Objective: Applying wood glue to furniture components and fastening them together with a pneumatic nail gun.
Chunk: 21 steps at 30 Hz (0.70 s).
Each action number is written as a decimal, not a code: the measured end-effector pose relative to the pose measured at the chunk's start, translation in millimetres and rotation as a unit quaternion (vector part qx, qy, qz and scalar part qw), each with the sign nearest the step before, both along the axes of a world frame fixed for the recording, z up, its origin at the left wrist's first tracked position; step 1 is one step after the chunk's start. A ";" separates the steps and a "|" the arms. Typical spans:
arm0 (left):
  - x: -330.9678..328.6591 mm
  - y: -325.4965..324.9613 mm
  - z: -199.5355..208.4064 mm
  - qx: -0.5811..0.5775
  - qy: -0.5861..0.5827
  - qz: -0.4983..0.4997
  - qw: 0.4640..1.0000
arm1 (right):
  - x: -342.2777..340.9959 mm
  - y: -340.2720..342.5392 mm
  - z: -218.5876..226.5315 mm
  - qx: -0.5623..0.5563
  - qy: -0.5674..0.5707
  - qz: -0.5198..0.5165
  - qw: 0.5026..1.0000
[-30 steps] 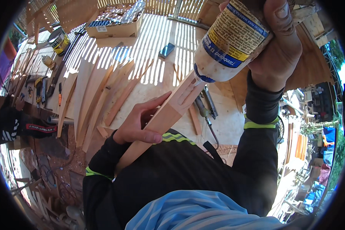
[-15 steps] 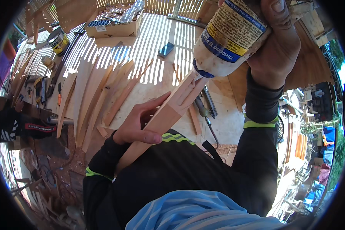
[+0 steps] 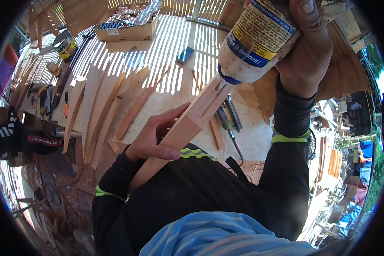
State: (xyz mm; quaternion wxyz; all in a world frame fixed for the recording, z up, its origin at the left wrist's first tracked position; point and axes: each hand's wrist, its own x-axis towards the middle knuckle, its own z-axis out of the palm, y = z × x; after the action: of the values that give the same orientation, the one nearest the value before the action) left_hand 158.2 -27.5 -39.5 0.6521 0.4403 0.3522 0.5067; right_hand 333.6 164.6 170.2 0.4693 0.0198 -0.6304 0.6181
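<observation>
My left hand (image 3: 157, 135) is wrapped round a pale wooden leg-like piece (image 3: 181, 134), which slants up and away from my body. A long rounded slot is cut in its upper end. My right hand (image 3: 307, 55) grips a glue bottle (image 3: 258, 45) with a blue and yellow label, tipped upside down. Its nozzle points into the far part of the slot, where some glue shows. Whether the nozzle touches the wood cannot be told.
On the workbench (image 3: 162, 104) lie several curved wooden strips (image 3: 102, 115), a phone (image 3: 184, 55) and an air tool with a hose (image 3: 227, 121). Farther back are a cardboard box (image 3: 126, 32) and a can (image 3: 65, 46). Another person's dark sleeve (image 3: 13, 136) shows at the left.
The glue bottle has shifted slightly right and up along the slot's far end. My left hand and the wooden piece have stayed put. The other person's sleeve at the left has moved a little.
</observation>
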 end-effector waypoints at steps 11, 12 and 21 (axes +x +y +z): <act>-0.5 -1.2 -0.2 0.001 0.006 -0.001 1.000 | -1.4 2.5 -1.0 0.009 0.009 -0.005 1.000; -0.6 -1.2 -0.2 0.006 0.008 0.002 1.000 | -1.8 2.6 0.3 0.006 0.011 -0.001 1.000; -2.0 -0.7 1.6 0.003 0.009 0.000 1.000 | -3.4 14.8 -2.6 0.112 -0.013 -0.020 0.993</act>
State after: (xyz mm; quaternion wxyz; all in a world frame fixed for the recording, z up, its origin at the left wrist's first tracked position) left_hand 156.2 -28.2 -37.8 0.6477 0.4472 0.3563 0.5035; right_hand 330.2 179.4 167.5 0.4678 0.0515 -0.7022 0.5343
